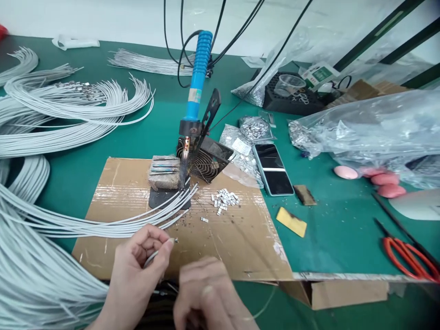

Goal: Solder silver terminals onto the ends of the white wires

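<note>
Near the front of the cardboard sheet, my left hand (142, 266) pinches a white cable (151, 259) between thumb and fingers. A small metal bit (176, 240) shows just past its fingertips. Close beside it on the right, my right hand (206, 293) is curled and slightly blurred; its fingertips face down and what they hold, if anything, is hidden. Beyond my hands, a row of white cables (137, 224) reaches across the cardboard to a blue-handled soldering iron (199, 78), which stands tip down in a holder. Small metal clips (225, 199) lie in a loose pile right of it.
Bundles of white cables (62, 144) cover the left side. Behind the cardboard sheet (240, 247) sits a small fan (206, 160). To the right are a phone (274, 169), a yellow sponge (291, 222), red-handled scissors (409, 256), plastic bags (378, 128) and a black tray (292, 103).
</note>
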Motion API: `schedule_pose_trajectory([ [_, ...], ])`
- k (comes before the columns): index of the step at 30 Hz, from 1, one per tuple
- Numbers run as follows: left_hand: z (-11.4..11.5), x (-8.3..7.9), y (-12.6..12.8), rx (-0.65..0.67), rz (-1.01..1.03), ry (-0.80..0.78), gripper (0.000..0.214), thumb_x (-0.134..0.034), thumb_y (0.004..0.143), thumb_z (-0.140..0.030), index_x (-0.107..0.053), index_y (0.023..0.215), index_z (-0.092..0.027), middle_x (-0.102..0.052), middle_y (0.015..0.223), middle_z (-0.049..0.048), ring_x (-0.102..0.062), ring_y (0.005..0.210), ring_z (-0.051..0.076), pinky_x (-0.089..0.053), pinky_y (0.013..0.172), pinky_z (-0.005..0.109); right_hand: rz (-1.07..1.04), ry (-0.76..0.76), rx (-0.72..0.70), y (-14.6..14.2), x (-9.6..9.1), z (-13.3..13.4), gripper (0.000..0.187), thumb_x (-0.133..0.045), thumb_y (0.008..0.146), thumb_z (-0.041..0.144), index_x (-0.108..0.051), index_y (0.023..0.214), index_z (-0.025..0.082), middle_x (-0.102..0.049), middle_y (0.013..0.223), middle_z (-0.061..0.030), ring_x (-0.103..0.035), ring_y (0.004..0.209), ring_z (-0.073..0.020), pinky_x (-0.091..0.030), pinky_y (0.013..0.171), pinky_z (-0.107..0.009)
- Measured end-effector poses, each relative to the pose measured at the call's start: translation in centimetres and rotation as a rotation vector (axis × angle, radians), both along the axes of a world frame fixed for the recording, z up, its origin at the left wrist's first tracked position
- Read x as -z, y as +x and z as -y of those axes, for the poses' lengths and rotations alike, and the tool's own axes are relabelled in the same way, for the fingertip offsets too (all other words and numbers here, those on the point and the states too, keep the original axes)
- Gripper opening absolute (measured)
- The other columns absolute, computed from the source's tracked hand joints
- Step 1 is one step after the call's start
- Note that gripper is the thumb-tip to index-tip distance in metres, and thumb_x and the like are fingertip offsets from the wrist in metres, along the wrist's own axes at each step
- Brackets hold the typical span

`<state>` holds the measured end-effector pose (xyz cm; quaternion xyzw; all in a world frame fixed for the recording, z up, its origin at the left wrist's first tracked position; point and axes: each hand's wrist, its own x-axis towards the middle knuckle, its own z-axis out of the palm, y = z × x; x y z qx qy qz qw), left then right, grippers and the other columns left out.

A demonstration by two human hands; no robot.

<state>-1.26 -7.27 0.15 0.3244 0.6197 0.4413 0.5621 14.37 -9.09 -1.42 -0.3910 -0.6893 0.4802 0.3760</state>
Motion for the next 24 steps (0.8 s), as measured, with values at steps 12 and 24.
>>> schedule_pose_trajectory([
  [12,-1.1,-0.4,1.0,-0.103,0.036,-0.039,0.019,-0.088,0.068,-0.025,-0.071,0.070,-0.016,-0.058,0.055,-0.0056,-0.046,0.050,0.006,-0.035,0.049,0.014,0.380,0.199,0.552,4.6,3.0,-4.3,0.004,-0.073,0.094,0.024,-0.076,0.092,0.021,-0.070,0.077,-0.0018,-0.064,0.068,-0.0170,-0.053,0.063,-0.029],
  [24,-2.0,1.1,0.5,-0.044,-0.061,0.004,0.013,-0.081,0.076,-0.027,-0.074,0.068,-0.021,-0.044,0.047,-0.0058,-0.041,0.051,0.011,-0.022,0.045,0.021,0.241,0.015,0.700,3.7,4.0,-4.5,0.013,-0.074,0.096,0.033,-0.077,0.090,0.022,-0.073,0.070,-0.0005,-0.065,0.055,-0.0143,-0.054,0.051,-0.024],
])
